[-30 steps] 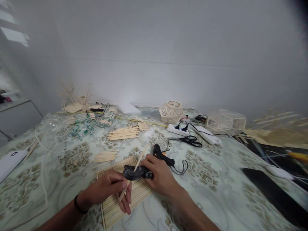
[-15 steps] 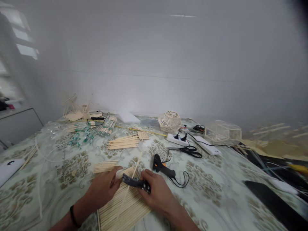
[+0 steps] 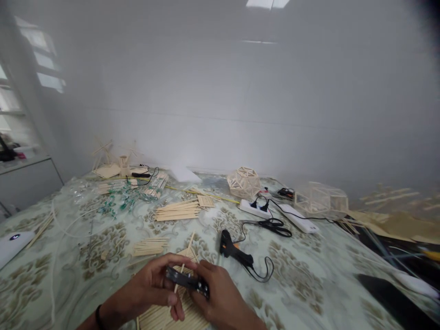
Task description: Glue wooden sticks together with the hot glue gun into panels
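Black hand tool (image 3: 187,279) sits at the worktop's near edge, about mid-width, over a mat of sticks (image 3: 161,318); left hand (image 3: 151,288) and right hand (image 3: 220,298) both clenched on it, one at each end. A thin stick (image 3: 187,247) crosses the tool between them, can't tell which fingers pin it. Risks as I read it: fingertips crowd the tool's working end, so a squeeze could nip skin; the stick could snap or skid off; the glue gun (image 3: 235,250) lies just right of the hands, corded to the power strip (image 3: 256,209), so a sleeve or wrist could drag it. Worktop (image 3: 309,275) has a floral cloth, stick bundles (image 3: 177,211) mid-surface, stick-frame model (image 3: 244,182) near the far edge. Plain grey wall (image 3: 240,114) behind, windows at left
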`<state>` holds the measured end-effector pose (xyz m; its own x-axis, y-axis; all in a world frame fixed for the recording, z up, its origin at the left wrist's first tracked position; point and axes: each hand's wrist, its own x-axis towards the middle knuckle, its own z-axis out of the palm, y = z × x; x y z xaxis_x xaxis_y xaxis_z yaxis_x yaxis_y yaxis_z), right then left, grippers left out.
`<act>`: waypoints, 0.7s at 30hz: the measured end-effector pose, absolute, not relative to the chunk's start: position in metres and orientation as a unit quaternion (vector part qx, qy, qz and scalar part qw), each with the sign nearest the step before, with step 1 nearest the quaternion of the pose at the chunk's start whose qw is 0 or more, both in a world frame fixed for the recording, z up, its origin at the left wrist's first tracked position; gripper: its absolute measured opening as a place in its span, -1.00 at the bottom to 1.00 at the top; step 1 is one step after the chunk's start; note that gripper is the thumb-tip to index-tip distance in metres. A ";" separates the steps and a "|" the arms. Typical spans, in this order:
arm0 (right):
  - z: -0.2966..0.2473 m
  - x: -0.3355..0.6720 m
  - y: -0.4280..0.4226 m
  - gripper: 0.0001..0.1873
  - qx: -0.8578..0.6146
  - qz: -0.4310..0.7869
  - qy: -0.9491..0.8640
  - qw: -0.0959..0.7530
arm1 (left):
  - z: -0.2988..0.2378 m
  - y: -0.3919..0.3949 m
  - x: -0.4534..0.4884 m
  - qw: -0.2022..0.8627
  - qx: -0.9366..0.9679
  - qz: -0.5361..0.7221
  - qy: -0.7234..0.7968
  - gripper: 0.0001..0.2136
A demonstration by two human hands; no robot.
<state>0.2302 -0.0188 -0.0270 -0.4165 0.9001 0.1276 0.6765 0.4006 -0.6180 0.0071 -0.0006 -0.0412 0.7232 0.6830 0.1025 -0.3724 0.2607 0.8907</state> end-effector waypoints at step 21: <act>-0.033 0.232 -0.010 -0.55 -0.527 0.384 -0.605 0.458 | -0.038 0.007 0.007 0.720 0.550 0.334 0.260 -0.53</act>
<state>0.2316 -0.0098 -0.0325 -0.0253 0.9884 0.1500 0.2853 0.1510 -0.9465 0.0065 0.0068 -0.0377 0.6408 0.7676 -0.0074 -0.1949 0.1720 0.9656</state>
